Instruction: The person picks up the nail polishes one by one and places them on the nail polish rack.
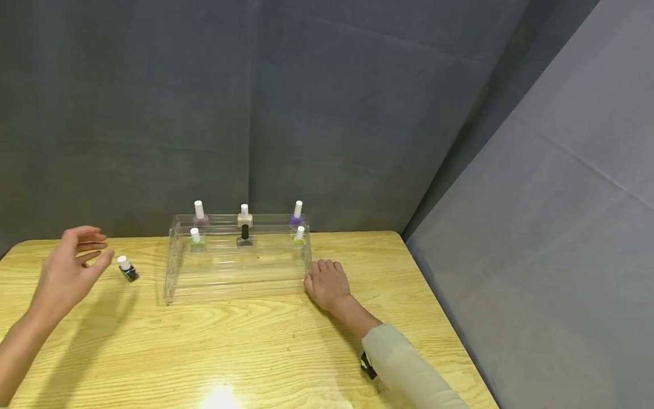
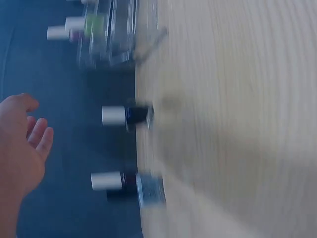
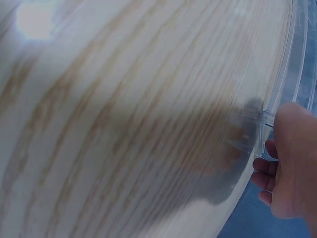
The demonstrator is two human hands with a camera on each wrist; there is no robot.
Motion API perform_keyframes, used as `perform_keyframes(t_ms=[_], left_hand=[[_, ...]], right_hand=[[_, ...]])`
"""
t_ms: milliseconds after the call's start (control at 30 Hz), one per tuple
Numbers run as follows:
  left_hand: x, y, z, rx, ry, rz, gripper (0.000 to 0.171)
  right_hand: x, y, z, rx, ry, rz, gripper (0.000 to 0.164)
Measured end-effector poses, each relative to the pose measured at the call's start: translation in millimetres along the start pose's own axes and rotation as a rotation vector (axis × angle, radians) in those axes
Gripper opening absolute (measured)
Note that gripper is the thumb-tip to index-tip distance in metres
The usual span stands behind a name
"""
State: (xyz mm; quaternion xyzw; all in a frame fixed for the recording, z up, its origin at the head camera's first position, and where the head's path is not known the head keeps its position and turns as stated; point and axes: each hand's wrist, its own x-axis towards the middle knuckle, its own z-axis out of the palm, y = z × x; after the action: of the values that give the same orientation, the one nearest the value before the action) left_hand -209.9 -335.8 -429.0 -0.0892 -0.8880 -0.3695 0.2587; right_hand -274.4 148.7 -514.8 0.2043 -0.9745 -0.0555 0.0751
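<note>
A person's left hand (image 1: 70,274) hovers near a dark bottle (image 1: 130,273); the right hand (image 1: 329,286) grips a clear rack (image 1: 240,291).
The left hand's fingers are loosely parted and hold nothing, with the white-capped bottle at the hand's three o'clock. That bottle stands on the wooden table (image 1: 214,346) at the rack's nine o'clock. The right fingers curl round the rack's four o'clock corner. Six small bottles (image 1: 244,221) stand in two rows toward the rack's twelve o'clock edge.

Readable text: none in any of my views | bottles (image 1: 245,218) on the clear rack (image 1: 237,291): too small for me to make out lettering | dark bottle (image 1: 129,270) left of the rack: likewise | left wrist view: bottles blurred, I read nothing
</note>
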Motion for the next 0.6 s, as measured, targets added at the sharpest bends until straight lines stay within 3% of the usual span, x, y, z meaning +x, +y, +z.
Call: perform_keyframes(t_ms=[67, 133, 200, 267, 333, 400, 500, 600], left_hand=[[-5.6, -18.6, -12.6, -0.007, 0.025, -0.062, 0.052], [-10.2, -49.3, -20.2, -0.029, 0.069, -0.079, 0.055], [-14.9, -95.3, -21.8, -0.068, 0.139, -0.069, 0.058], [-20.4, -151.8, -20.8, -0.098, 0.207, -0.059, 0.062], [-26.0, -202.7, -18.9, -0.103, 0.279, -0.105, 0.065], [-32.6, -239.2, -18.6, -0.098, 0.314, -0.192, 0.068], [-43.3, -261.1, -20.4, -0.084, 0.314, -0.313, 0.07], [-54.4, -255.4, -22.5, -0.063, 0.256, -0.357, 0.072]], right_hand=[[0.0, 0.8, -0.2, -0.001, -0.009, -0.002, 0.03], [0.0, 1.6, -0.1, -0.006, -0.021, -0.002, 0.032], [0.5, 2.3, 1.6, -0.013, -0.03, 0.001, 0.033], [1.1, 2.4, 2.7, -0.023, -0.035, 0.003, 0.033], [1.2, 2.1, 3.0, -0.019, -0.032, 0.005, 0.032], [1.5, 1.9, 3.1, -0.019, -0.038, 0.009, 0.033], [1.7, 0.9, 2.6, -0.011, -0.053, 0.018, 0.034], [2.0, 0.1, 2.4, -0.009, -0.059, 0.023, 0.034]])
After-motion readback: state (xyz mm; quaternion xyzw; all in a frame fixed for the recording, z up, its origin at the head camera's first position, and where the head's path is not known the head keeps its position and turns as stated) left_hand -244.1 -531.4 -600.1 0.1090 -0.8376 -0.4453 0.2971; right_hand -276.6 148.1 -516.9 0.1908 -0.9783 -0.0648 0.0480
